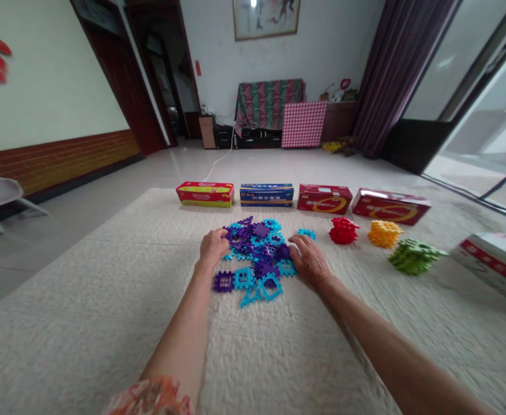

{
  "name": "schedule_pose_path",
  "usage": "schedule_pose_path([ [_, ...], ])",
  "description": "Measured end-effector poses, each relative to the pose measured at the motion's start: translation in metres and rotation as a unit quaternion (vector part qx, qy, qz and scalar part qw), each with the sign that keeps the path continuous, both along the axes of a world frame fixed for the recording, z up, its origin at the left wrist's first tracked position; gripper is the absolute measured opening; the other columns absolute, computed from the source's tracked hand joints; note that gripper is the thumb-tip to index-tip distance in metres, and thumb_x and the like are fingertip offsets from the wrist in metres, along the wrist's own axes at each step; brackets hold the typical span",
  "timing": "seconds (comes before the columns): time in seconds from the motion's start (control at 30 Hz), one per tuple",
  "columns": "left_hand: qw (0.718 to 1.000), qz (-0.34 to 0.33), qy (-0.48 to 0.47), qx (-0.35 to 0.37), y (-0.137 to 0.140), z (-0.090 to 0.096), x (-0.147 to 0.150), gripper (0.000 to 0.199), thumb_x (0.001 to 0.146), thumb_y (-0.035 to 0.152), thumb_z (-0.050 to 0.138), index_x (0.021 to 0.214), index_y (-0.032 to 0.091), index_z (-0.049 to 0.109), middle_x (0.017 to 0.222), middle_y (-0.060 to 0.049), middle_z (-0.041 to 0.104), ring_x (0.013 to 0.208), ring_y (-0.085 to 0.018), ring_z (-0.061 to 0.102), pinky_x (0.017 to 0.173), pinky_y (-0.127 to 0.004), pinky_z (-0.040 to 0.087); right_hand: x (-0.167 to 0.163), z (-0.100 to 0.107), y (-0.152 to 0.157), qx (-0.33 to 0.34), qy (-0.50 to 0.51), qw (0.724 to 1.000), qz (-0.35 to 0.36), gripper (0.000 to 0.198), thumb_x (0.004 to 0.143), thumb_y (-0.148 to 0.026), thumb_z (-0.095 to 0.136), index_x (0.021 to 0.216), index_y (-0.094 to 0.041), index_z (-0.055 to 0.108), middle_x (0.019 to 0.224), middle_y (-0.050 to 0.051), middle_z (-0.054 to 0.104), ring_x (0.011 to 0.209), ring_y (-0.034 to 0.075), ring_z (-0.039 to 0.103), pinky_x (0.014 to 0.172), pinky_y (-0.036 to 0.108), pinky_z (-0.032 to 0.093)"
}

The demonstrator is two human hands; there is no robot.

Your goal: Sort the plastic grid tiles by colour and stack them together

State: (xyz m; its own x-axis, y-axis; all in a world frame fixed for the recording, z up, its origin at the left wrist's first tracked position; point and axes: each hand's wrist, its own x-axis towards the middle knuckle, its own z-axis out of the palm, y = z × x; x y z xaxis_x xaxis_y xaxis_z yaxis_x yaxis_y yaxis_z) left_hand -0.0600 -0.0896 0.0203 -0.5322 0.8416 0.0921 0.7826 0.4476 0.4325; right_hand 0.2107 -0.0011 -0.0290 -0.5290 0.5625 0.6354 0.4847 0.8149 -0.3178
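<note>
Take the purple and turquoise pieces, heaped mid-frame and probably light and stiff, by their toothed rims, with left hand loosely curled and right hand half-spread at the heap's sides, any hold impossible to tell.

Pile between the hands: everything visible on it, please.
The pile is a loose heap of purple and light-blue, plastic-looking pieces with toothed edges, some open frames, some solid. They overlap messily on the pale textured mat, with flatter ones at the near edge. The left hand and right hand flank it, apparently touching pieces.
</note>
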Motion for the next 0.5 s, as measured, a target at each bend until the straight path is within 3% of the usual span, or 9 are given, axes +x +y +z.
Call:
schedule_pose_path([
  [0.1, 1.000, -0.008, -0.003, -0.005, -0.016, -0.015, 0.004, 0.042, 0.082, 0.016, 0.049, 0.120, 0.020, 0.066, 0.123, -0.008, 0.068, 0.112, -0.022, 0.063, 0.093, -0.026, 0.045, -0.005, 0.006, -0.032, -0.033, 0.063, 0.997, -0.004, 0.019, 0.094, -0.024, 0.044, 0.104, -0.019, 0.060, 0.103, 0.010, 0.064, 0.098, 0.024, 0.059, 0.090, 0.041, 0.048],
  [0.27, 0.997, -0.046, 0.034, 0.057, -0.028, -0.039, 0.018, 0.040, 0.086, 0.018, 0.049, 0.123, 0.016, 0.062, 0.128, -0.012, 0.064, 0.122, -0.022, 0.055, 0.106, -0.030, 0.036, -0.018, 0.010, -0.094, -0.065, 0.087, 0.994, 0.014, 0.018, 0.089, -0.026, 0.052, 0.105, -0.020, 0.059, 0.100, 0.009, 0.061, 0.093, 0.023, 0.059, 0.084, 0.039, 0.050],
  [0.37, 0.996, -0.039, 0.038, 0.072, -0.030, -0.043, 0.024, 0.041, 0.086, 0.017, 0.048, 0.125, 0.014, 0.060, 0.126, -0.013, 0.063, 0.122, -0.023, 0.054, 0.107, -0.033, 0.035, -0.026, 0.004, -0.118, -0.085, 0.057, 0.994, -0.031, 0.028, 0.085, -0.028, 0.056, 0.112, -0.019, 0.057, 0.101, 0.010, 0.059, 0.091, 0.024, 0.058, 0.082, 0.041, 0.050],
  [0.5, 0.998, 0.002, 0.011, 0.056, -0.028, -0.039, 0.023, 0.043, 0.085, 0.019, 0.051, 0.126, 0.014, 0.060, 0.120, -0.016, 0.065, 0.118, -0.025, 0.058, 0.103, -0.033, 0.038, -0.031, -0.007, -0.128, -0.095, 0.048, 0.991, -0.079, 0.034, 0.083, -0.027, 0.057, 0.116, -0.019, 0.055, 0.102, 0.010, 0.057, 0.089, 0.024, 0.057, 0.080, 0.040, 0.049],
])
